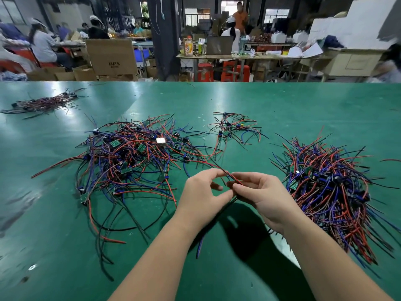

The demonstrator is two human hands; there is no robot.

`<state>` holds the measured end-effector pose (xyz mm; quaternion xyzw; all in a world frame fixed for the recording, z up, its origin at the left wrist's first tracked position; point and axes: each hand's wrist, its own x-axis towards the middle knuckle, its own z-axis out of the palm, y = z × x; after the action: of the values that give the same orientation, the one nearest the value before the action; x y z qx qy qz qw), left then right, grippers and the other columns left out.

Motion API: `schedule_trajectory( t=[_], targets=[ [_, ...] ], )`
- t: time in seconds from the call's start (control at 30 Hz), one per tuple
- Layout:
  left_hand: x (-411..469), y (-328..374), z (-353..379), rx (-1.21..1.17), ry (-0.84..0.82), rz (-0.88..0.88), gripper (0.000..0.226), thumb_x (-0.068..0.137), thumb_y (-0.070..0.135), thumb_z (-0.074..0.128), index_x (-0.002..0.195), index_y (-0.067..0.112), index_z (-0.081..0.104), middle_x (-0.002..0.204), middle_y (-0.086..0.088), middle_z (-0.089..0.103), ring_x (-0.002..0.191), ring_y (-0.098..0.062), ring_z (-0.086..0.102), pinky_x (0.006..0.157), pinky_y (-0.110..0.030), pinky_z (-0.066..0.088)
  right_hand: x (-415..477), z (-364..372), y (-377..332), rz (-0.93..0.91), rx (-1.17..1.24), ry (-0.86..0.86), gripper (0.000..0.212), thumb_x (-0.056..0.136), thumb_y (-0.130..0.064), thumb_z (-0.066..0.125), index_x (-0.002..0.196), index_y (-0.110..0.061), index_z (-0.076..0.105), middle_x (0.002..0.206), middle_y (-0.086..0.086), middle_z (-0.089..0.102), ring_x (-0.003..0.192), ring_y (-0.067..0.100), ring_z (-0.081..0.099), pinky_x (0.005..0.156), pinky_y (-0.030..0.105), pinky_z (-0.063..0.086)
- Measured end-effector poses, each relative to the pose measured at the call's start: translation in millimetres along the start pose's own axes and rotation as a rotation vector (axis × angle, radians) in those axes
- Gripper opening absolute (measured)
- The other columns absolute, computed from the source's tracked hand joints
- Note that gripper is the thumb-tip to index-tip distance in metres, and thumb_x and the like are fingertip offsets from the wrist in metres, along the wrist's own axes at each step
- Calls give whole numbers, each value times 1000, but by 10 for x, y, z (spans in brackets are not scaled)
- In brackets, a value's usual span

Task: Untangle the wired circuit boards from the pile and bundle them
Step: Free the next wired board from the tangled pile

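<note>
1. You're in a busy workshop with other people at benches behind you, and your own spot is a big green table (282,101) with plenty of bare room between the heaps.
2. The tangled pile (134,153) sits left of centre. Red, black and blue leads loop every which way in it, with little green boards poking out. That's your source, I'd say.
3. The right heap (329,183) has its leads lying mostly one way, so I'd guess that's where the sorted ones go. The far bundle (41,104) at the back left looks combed straight too. A small cluster (232,129) sits apart behind your hands.
4. Your left hand (201,196) curls its thumb and forefinger round the red and black wires (219,168). Your right hand (264,196) pinches the same wires just beside it.
5. The strand runs back up towards the tangled pile, and its loose ends hang below your hands. Holding it up off the table probably lets you trace it and slide it out without dragging its neighbours along.
6. I can't see the board on the one you're holding.
7. Writing: the cardboard box (111,57) in the background reads "BPS". The line under it is too small to read. The bottle (188,47) on the far bench has an orange label, also unreadable, and so is the print on the boards.
</note>
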<state>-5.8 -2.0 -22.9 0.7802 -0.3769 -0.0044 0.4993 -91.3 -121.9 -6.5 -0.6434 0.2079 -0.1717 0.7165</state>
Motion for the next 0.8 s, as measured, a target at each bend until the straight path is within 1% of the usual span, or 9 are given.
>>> schedule_trajectory(
  t=[0.07, 0.13, 0.2, 0.27, 0.33, 0.4, 0.47, 0.67, 0.8],
  targets=[
    [5, 9, -14, 23, -40, 72, 43, 77, 12, 72, 118, 21, 65, 111, 9, 67, 89, -4, 64, 73, -18, 52, -3, 7, 16, 12, 27, -1, 14, 81, 8, 63, 85, -4, 68, 84, 17, 70, 74, 19, 64, 78, 25, 54],
    [-6, 25, 19, -9, -65, 120, 47, 80, 6, 66, 125, 18, 62, 117, 6, 65, 98, -5, 62, 74, -17, 53, 2, 13, 19, 25, 68, 9, 12, 81, 9, 63, 79, -2, 68, 75, 13, 69, 64, 15, 63, 65, 20, 55],
    [-14, 47, 66, -104, -61, 40, 48, 83, 4, 63, 130, 15, 57, 117, 5, 63, 95, -1, 63, 73, -12, 51, 11, -2, -4, 47, 164, 8, 12, 80, 10, 61, 77, 0, 67, 69, 10, 71, 58, 12, 66, 58, 18, 55],
    [2, 63, 87, -296, -82, -142, 49, 84, 3, 67, 132, 9, 54, 118, -2, 63, 94, -2, 65, 81, -17, 52, 14, -37, -35, 78, 239, 11, 7, 74, 3, 65, 76, -2, 69, 68, 9, 72, 59, 13, 68, 61, 22, 57],
    [25, 53, 78, -478, -127, -272, 47, 81, 2, 71, 126, 2, 57, 109, -10, 68, 89, -10, 66, 82, -27, 55, 8, -61, -51, 81, 174, 37, 9, 63, -11, 71, 72, -9, 72, 70, 6, 72, 62, 12, 67, 65, 24, 56],
    [38, 55, 62, -581, -171, -296, 36, 79, 1, 72, 114, 1, 63, 86, -8, 70, 71, -11, 66, 66, -23, 55, 7, -60, -44, 65, 73, 65, 11, 62, -17, 74, 72, -11, 73, 69, 4, 72, 63, 11, 63, 65, 24, 46],
    [21, 88, 68, -638, -181, -291, 24, 81, -1, 69, 104, 7, 67, 69, -3, 68, 60, -9, 64, 58, -19, 53, 10, -40, -29, 60, 81, 73, 4, 67, -13, 74, 71, -11, 73, 67, 4, 70, 61, 10, 58, 63, 23, 39],
    [-10, 160, 78, -802, -221, -383, 9, 87, 0, 62, 92, 7, 67, 72, -2, 72, 59, -11, 67, 58, -20, 56, 31, -74, -87, 67, 195, 133, 10, 56, -16, 74, 60, -8, 70, 58, 2, 66, 47, 6, 56, 45, 13, 43],
    [-10, 188, 43, -859, -290, -424, 4, 88, -1, 60, 90, 3, 61, 73, -10, 71, 60, -12, 68, 58, -20, 56, 38, -120, -173, 64, 235, 197, 15, 56, -13, 74, 65, -6, 65, 52, 3, 62, 43, 7, 55, 40, 13, 43]
  ],
)
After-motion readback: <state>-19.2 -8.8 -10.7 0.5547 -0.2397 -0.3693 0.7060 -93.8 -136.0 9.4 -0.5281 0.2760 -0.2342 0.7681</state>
